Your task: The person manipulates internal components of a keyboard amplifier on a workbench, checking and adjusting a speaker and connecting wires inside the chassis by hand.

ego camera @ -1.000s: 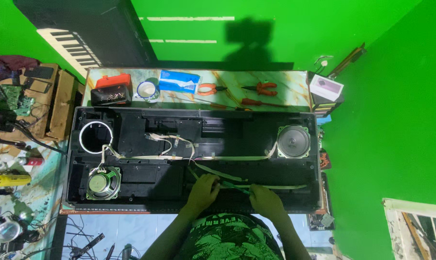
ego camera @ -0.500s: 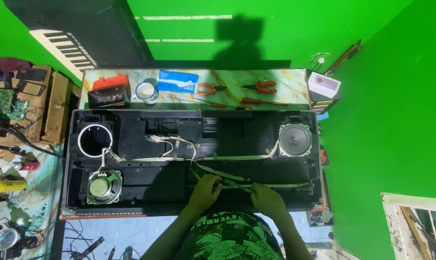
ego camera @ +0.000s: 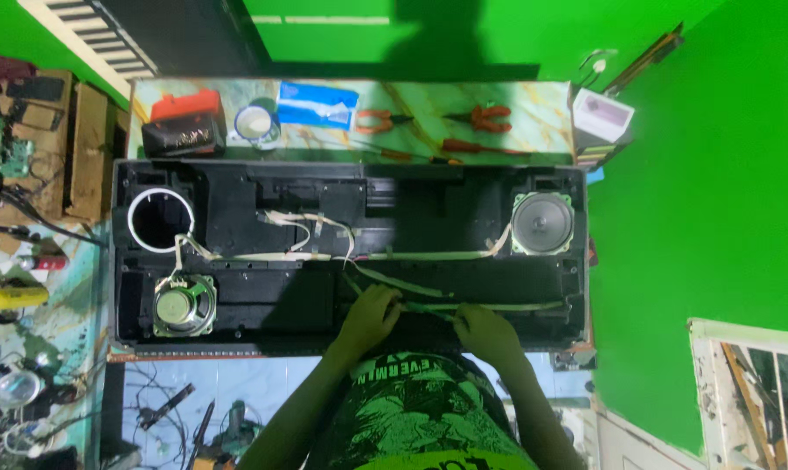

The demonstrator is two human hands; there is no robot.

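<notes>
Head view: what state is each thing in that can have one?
Black keyboard case: open, insides exposed.
Left speaker: out of its round opening, loose, still wired.
Right speaker: seated in the case.
Ribbon cables: laid across the case.
Left hand: on a cable.
Right hand: on a cable.
Red pliers: lying unused.

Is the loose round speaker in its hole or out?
Out: the loose round speaker lies beside the white-ringed hole, which gapes dark.

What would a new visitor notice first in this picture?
A long black open casing fills the table's middle, with one round speaker at its right end and another lying loose at lower left. Both hands, left hand and right hand, touch pale ribbon cables at its near edge.
</notes>
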